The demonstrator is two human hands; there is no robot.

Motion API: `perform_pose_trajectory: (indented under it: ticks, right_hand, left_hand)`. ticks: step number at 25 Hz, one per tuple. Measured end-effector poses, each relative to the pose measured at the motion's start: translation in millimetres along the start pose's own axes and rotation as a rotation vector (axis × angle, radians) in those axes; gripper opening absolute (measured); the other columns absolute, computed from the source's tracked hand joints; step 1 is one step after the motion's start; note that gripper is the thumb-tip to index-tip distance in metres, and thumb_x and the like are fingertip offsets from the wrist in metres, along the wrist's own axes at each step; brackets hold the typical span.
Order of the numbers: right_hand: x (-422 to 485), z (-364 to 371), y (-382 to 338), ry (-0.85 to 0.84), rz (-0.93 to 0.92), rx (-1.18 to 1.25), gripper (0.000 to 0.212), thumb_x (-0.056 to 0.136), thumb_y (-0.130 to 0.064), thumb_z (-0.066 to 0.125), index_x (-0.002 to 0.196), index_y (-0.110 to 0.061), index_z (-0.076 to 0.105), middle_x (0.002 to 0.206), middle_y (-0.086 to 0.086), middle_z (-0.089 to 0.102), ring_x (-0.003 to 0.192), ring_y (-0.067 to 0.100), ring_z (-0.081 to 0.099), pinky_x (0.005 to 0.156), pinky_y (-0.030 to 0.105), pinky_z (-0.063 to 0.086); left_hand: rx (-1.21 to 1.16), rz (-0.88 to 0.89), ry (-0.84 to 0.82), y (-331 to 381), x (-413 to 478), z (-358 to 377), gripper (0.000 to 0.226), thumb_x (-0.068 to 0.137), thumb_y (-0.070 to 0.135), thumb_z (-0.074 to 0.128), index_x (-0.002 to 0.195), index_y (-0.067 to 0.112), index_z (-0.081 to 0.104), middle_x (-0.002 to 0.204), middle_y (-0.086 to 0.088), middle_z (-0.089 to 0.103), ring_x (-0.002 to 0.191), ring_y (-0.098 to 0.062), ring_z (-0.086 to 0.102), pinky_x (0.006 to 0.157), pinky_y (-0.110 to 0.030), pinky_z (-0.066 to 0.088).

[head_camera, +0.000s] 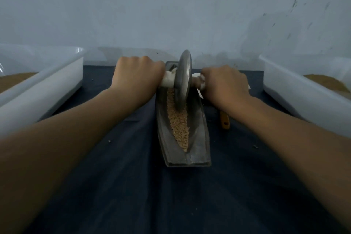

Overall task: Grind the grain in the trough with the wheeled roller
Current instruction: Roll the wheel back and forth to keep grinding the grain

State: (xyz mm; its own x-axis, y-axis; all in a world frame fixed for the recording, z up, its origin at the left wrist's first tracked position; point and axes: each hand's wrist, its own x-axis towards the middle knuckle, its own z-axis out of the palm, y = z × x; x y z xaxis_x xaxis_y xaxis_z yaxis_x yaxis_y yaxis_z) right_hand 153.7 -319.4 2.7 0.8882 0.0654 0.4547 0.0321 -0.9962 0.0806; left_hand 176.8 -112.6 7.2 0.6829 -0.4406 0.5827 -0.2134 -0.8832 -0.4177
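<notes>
Roller point(183, 81) at trough's point(198, 138) far end, gripped between left hand point(137, 76), right hand point(224, 84)

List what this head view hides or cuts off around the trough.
Head view:
Ends of the roller handle: wrapped inside the left hand and right hand.
Far end of the trough: behind the wheel.
The wooden tool: mostly under the right forearm, kind unclear.
The left bin and right bin: cut off by the side edges.

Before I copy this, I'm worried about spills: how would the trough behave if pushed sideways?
The trough looks like thick, heavy metal, so it probably resists sliding on the dark cloth. Being long and narrow, it might rock or tip sideways. The grain lies loose inside and would likely scatter.
</notes>
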Motion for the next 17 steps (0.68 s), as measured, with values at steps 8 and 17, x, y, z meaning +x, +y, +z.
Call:
perform_pose_trajectory:
  ticks: [8,17]
  right_hand:
    - [-42.8,-21.2,10.2,0.133,-0.166,-0.142,0.035,0.060,-0.025,0.071,0.057,-0.027,0.036,0.049,-0.009,0.035,0.041,0.014,0.034,0.046,0.017,0.020]
    - [-12.4,-5.4,5.0,0.011,-0.037,-0.008,0.018,0.085,-0.028,0.063,0.075,-0.025,0.049,0.072,-0.002,0.053,0.065,0.022,0.051,0.055,0.030,0.036]
  left_hand:
    - [-0.052,0.026,0.006,-14.8,-55.4,-15.9,0.031,0.067,0.021,0.073,0.068,0.020,0.042,0.050,-0.002,0.036,0.039,-0.025,0.036,0.050,-0.021,0.012]
    - [0.002,-0.022,0.003,-2.4,-17.0,-8.2,0.016,0.080,0.016,0.066,0.077,0.018,0.050,0.061,-0.005,0.046,0.055,-0.031,0.055,0.049,-0.027,0.022]
